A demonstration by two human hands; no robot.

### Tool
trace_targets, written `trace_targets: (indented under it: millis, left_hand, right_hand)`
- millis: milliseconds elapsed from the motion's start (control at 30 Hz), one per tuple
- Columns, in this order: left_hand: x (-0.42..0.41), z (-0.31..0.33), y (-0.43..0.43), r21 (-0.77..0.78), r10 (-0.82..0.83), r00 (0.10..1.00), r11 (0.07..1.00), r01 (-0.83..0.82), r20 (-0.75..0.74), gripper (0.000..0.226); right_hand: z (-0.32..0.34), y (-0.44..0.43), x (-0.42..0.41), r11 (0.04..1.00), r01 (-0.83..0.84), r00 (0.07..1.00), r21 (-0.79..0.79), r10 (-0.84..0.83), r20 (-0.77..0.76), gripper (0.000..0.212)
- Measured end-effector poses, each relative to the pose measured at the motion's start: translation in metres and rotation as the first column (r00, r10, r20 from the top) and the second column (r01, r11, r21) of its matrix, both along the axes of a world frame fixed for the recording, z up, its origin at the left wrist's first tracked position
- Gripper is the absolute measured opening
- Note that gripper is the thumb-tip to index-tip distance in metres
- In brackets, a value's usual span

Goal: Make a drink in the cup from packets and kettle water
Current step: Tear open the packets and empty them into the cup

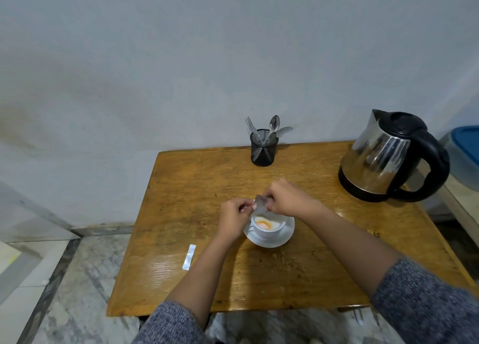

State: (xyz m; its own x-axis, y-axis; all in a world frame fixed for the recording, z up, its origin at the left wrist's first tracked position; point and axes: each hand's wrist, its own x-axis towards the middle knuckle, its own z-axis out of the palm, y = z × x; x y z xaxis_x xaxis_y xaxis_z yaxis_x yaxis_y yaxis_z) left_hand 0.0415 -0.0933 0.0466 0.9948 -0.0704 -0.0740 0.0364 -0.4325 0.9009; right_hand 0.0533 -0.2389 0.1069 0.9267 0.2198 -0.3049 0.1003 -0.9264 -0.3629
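Note:
A white cup (268,228) stands on a white saucer (282,237) near the middle of the wooden table (181,188); orange powder lies inside the cup. Just above its far rim, my left hand (234,218) and my right hand (286,197) both pinch a small clear packet (260,205) between their fingertips. A second, white stick packet (188,257) lies flat on the table to the left of my left forearm. The steel kettle (383,157) with a black handle and base sits at the table's far right corner.
A black mesh holder (263,148) with a fork and spoons stands at the table's back edge against the grey wall. A blue-lidded container (466,152) sits right of the kettle, off the table. Marble floor shows at left and front.

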Motion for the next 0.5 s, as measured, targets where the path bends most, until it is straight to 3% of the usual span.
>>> trace_targets:
  millis: [100,300,500]
  left_hand:
    - [-0.0005,-0.0003,-0.0002,-0.001,0.004,1.000,1.000,-0.005,-0.009,0.015]
    - [0.0021,0.0003,-0.0004,-0.020,0.030,0.999,0.999,-0.030,-0.023,0.015]
    - [-0.0004,-0.0002,-0.0046,-0.022,0.037,0.999,0.999,-0.037,-0.018,0.012]
  right_hand:
    - [-0.0016,-0.0001,-0.0006,1.000,0.001,1.000,-0.006,-0.001,-0.007,0.025]
    - [-0.0031,-0.0016,0.0018,0.999,0.021,1.000,0.038,-0.021,0.000,0.050]
    - [-0.0045,-0.0037,-0.0002,0.998,0.029,1.000,0.059,-0.030,0.009,0.048]
